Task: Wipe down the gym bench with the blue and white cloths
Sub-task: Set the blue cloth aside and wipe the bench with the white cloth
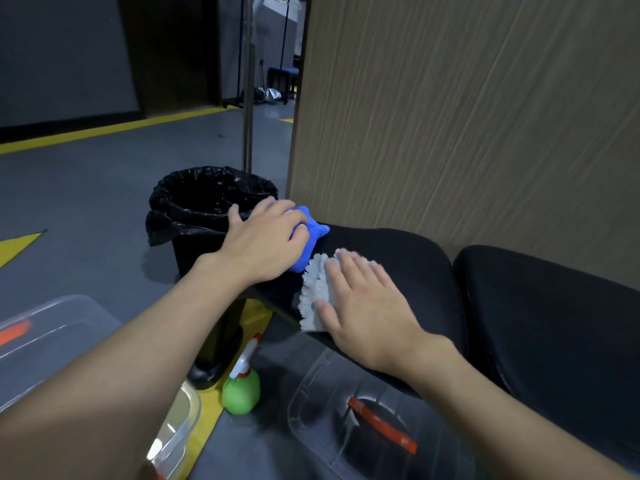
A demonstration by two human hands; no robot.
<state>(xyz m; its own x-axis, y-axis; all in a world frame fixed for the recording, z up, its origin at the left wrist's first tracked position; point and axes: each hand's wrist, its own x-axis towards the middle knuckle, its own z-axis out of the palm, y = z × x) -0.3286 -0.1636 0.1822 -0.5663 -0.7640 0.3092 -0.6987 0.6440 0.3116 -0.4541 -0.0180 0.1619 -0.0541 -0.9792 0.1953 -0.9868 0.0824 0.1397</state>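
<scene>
A black padded gym bench (408,258) runs from the centre to the right edge, with a second pad (554,306) beside it. My left hand (263,237) lies flat on a blue cloth (311,233) at the bench's left end, fingers spread over it. Just to the right, my right hand (363,303) presses flat on a white fluffy cloth (313,292) near the bench's front edge. Both cloths stick out from under the fingers.
A black bin with a black liner (207,202) stands left of the bench end. On the floor below are a green spray bottle (240,393), a clear lid with a red clip (346,410) and a clear box (52,334). A wood-grain panel (467,116) rises behind the bench.
</scene>
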